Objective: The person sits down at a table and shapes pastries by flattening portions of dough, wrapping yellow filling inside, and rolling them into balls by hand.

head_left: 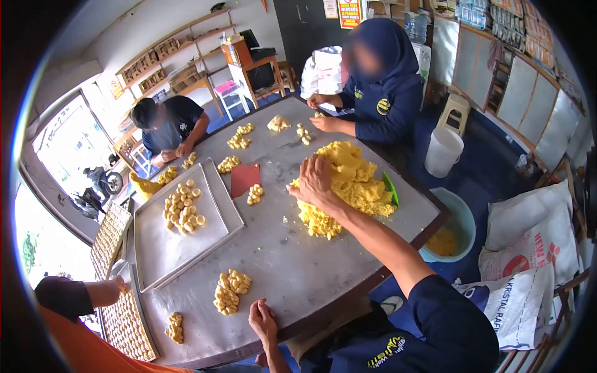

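Observation:
A large heap of crumbly yellow dough (348,180) lies on the metal-topped table (292,267). My right hand (316,180) reaches across to the heap's near left side, its fingers curled into the dough. Beside the heap's right edge rests a green scraper-like piece (390,188). By the table's near edge, my left hand (263,321) has its fingers curled in, and whatever they may hold is hidden. Closest to that hand is a cluster of small dough pieces (232,291); a smaller cluster (175,327) sits farther left.
A metal tray (149,248) holds round dough pieces. Filled trays (127,317) stand along the left edge. One person (171,127) works opposite, another (379,93) at the far right, and an orange-clad person (93,342) at left. A blue tub (463,217) and sacks (528,230) stand right.

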A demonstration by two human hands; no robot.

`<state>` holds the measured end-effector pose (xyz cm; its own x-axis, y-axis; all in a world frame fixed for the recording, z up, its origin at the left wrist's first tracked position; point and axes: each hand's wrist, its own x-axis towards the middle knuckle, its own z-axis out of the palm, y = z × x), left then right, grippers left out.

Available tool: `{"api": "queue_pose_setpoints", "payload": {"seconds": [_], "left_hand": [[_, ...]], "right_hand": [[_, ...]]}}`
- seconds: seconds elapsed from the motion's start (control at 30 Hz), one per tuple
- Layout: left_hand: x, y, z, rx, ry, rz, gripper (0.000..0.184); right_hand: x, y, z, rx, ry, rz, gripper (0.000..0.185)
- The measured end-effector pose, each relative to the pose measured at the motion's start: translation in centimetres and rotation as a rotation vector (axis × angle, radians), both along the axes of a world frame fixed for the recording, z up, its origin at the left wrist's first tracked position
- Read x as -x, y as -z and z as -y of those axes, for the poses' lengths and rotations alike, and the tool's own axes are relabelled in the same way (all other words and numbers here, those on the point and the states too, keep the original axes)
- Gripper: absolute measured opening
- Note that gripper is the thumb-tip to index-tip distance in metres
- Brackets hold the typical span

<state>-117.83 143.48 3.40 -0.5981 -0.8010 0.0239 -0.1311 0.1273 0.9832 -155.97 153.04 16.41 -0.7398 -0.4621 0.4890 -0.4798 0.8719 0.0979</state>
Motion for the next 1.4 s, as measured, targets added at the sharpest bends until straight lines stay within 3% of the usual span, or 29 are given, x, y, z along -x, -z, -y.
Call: {"api": "queue_pose_setpoints", "payload": {"seconds": [0.2, 0.43, 0.57, 0.67, 1.07, 1.13, 1.27, 1.4], "left_hand": [[0.1, -0.2, -1.3, 0.204, -0.114, 0.009, 0.021], [0.2, -0.1, -1.0, 0.094, -0.093, -0.010, 0.023], [0.0, 0.5, -0.5, 0.073, -0.093, 0.010, 0.023], [0.3, 0.7, -0.3, 0.072, -0.098, -0.014, 0.024], [0.1, 0.4, -0.2, 0.037, -0.070, -0.024, 0.023], [-0.2, -0.1, -0.5, 0.046, -0.068, -0.005, 0.023], [0.1, -1.9, -0.8, 0.058, -0.098, 0.030, 0.023], [0.0, -2.0, -0.7, 0.054, -0.113, 0.080, 0.022]], "right_hand": [[0.6, -0.8, 0.2, -0.050, -0.040, 0.018, 0.082], [-0.1, 1.1, -0.7, 0.078, -0.133, -0.116, 0.071], [-1.6, 1.9, -1.4, 0.177, -0.222, -0.148, 0.055], [-3.3, 2.2, -2.2, 0.156, -0.242, -0.157, 0.057], [-8.1, 4.0, -5.6, 0.022, -0.401, -0.149, 0.081], [-7.5, 1.8, -5.6, -0.058, -0.402, 0.022, 0.104], [-5.0, -1.3, -4.8, -0.213, -0.411, 0.101, 0.127], [-0.8, -0.3, -4.2, -0.148, -0.666, 0.075, 0.120]]}}
